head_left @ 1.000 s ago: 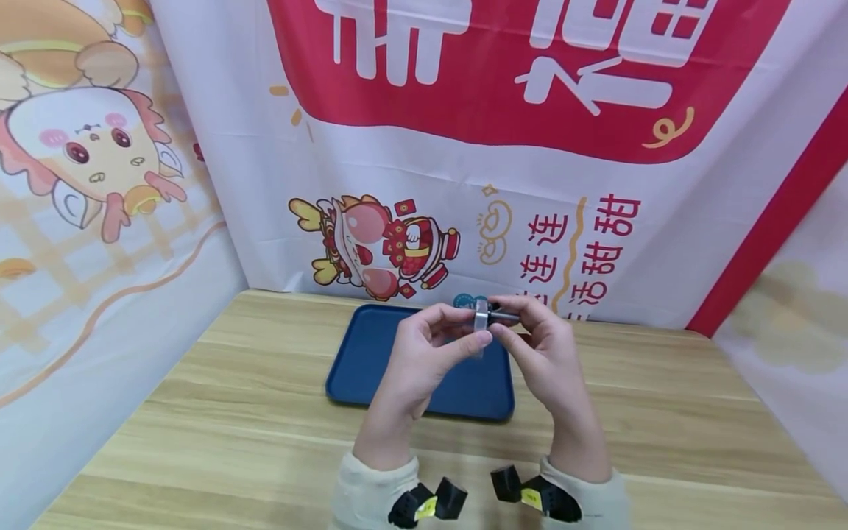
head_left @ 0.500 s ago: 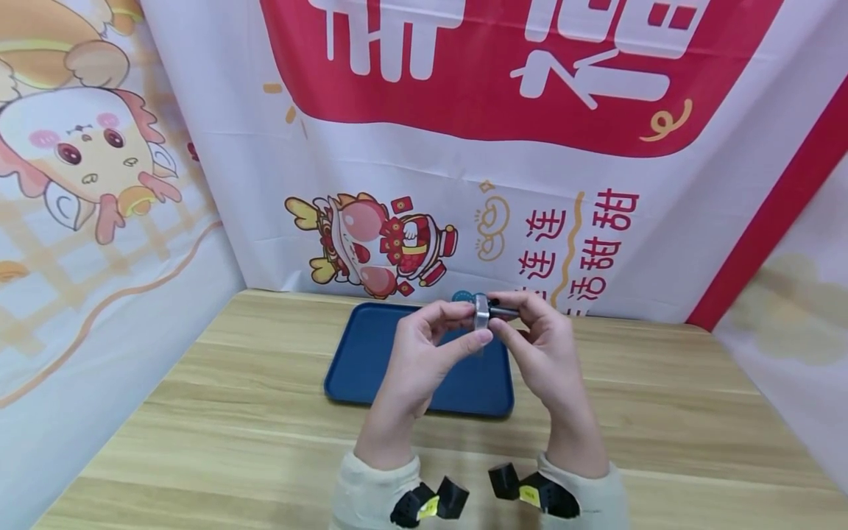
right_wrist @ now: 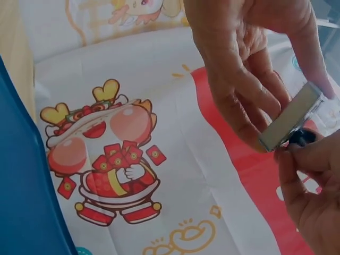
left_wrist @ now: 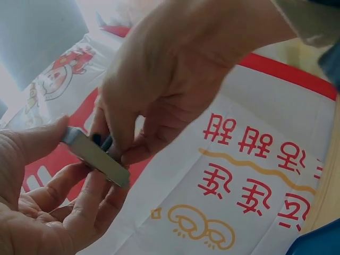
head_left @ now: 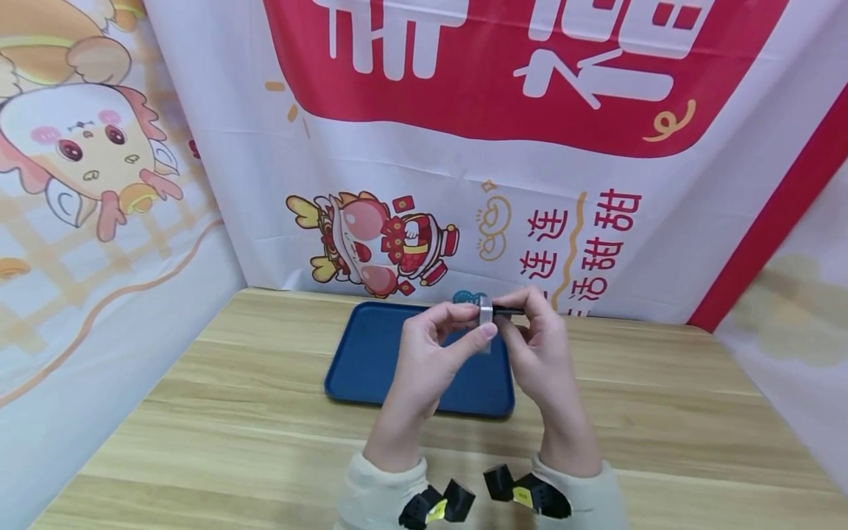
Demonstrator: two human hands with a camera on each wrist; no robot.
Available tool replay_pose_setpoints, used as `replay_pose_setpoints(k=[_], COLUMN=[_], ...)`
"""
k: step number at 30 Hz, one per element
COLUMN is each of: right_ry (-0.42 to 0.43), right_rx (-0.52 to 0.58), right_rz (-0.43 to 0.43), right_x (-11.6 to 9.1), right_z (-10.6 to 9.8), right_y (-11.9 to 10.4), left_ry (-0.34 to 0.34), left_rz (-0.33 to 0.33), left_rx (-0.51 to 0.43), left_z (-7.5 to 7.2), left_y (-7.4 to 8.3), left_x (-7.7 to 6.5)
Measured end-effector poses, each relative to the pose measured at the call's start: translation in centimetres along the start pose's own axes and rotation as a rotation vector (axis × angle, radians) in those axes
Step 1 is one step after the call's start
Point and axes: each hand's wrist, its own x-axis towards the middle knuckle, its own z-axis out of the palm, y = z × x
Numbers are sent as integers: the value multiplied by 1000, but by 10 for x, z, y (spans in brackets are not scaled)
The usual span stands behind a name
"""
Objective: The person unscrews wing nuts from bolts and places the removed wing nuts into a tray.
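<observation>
Being pinched closely by the left hand [head_left: 427, 350], apparently for steadiness, a metal block [left_wrist: 96, 158] is held beside a dark rod [head_left: 510, 311] pinched by the right hand [head_left: 542, 352].

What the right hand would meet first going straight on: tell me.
The right hand would likely meet the silver-grey, rectangular, metal-looking block pinched in the left hand; exact depth is unclear.

A blue rectangular tray [head_left: 371, 353] lay flat on a wood-grain table [head_left: 199, 412], near its far edge. Behind it hung a white banner [head_left: 411, 162] bearing a red panel [head_left: 477, 96], red Chinese characters [head_left: 599, 254] and a sideways cartoon dragon figure [head_left: 384, 243]. A cartoon-printed cloth [head_left: 93, 162] hung at left; a red stripe [head_left: 786, 206] slanted at right.
</observation>
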Motion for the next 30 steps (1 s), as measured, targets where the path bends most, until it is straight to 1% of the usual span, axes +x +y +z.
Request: replay_pose_setpoints(k=[3,7,9,13,14,16,18,20,23,25,28,30], right_ry=[32,34,33,27,26,22,40,67,111,133,160,167], right_rx=[-15,-16,-51,-112,-107,-57,7,51,82,102,159,181], right_rz=[-37,-55,-59,-101,-110,-120,-95,-16,99,147,150,151], right_x=[1,1,0,0,0,-1,-1,0,1,2,2,2], right_z=[1,0,-2,-7,-8,-10,-11,-10,-4,-1,2,2], right_y=[0,0,-1,-1,-1,-2,-3,-4,-6,-7,-6,-7], left_ry=[5,0,-8,-8,-6,3,1,-17,-59,-79,-82,-79], left_rz=[4,2,0,-8,-11,-13,-23,-39,-77,-94,-108,-104], left_rx=[-9,-14,-14,-11,-10,-2,-1,-6,-27,-38,-43,-37], left_z=[1,0,-1,-3,-4,-4,-4,-4,-1,1,3,3], left_y=[1,3,4,5,6,6,6,6,5,5,5,5], left_x=[0,-1,-1,-2,-2,-2,-2,-2,-2,-2,-2,-2])
